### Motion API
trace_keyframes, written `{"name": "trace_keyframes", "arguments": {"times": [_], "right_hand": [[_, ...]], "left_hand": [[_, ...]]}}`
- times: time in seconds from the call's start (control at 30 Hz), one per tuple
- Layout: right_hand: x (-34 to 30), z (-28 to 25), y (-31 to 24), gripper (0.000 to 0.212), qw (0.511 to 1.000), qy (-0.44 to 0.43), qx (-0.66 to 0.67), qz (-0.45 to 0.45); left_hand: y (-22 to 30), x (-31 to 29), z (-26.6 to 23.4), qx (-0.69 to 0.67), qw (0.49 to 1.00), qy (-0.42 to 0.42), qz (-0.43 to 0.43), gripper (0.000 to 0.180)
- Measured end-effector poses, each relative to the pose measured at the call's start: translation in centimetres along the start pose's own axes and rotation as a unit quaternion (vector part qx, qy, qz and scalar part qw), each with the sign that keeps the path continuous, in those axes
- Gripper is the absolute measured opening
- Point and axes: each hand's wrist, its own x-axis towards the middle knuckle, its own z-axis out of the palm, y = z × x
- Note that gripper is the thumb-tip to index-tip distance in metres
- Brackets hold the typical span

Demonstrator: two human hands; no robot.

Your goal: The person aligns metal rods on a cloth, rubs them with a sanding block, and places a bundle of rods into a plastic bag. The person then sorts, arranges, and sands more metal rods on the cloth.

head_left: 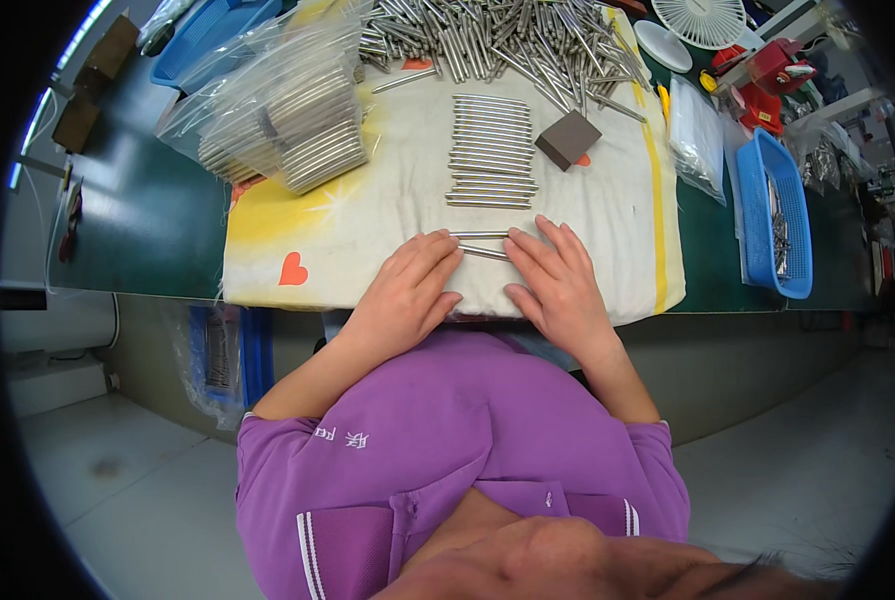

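Two slim metal rods (485, 252) lie crosswise on the cloth near its front edge, at a slight angle to each other. My left hand (411, 285) rests its fingertips on their left ends, fingers stretched and thumb held apart. On the right ends lie the fingertips of my right hand (560, 282), also stretched out, with the thumb away from them. Neither hand wraps around the rods; the fingertips cover their ends. Just beyond, a neat column of several rods (491, 150) lies side by side. A dark brown block (569, 140) sits to the right of that column.
A big loose heap of rods (508, 38) covers the cloth's far side. Clear plastic bags of stacked rods (313, 120) stand at the far left, near a blue tray (208, 40). On the right are a blue basket (796, 215), plastic bags (698, 135) and a white fan (701, 18).
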Motion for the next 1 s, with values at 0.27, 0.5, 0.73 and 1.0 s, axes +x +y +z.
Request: {"name": "trace_keyframes", "arguments": {"times": [0.27, 0.5, 0.73, 1.0], "right_hand": [[0.2, 0.1, 0.0, 0.051, 1.0, -0.009, -0.003, 0.015], [0.2, 0.1, 0.0, 0.057, 1.0, -0.027, -0.002, 0.009], [0.7, 0.0, 0.0, 0.07, 0.997, -0.059, -0.02, 0.033], [1.5, 0.0, 0.3, 0.091, 0.995, -0.088, -0.029, 0.043]], "left_hand": [[0.0, 0.2, 0.0, 0.013, 0.999, -0.034, -0.011, 0.055], [-0.1, 0.2, 0.2, 0.028, 0.999, -0.044, -0.016, 0.058], [-0.1, 0.2, 0.5, 0.068, 0.995, -0.061, -0.045, 0.072], [-0.2, 0.4, 0.6, 0.076, 0.992, -0.074, -0.064, 0.077]]}}
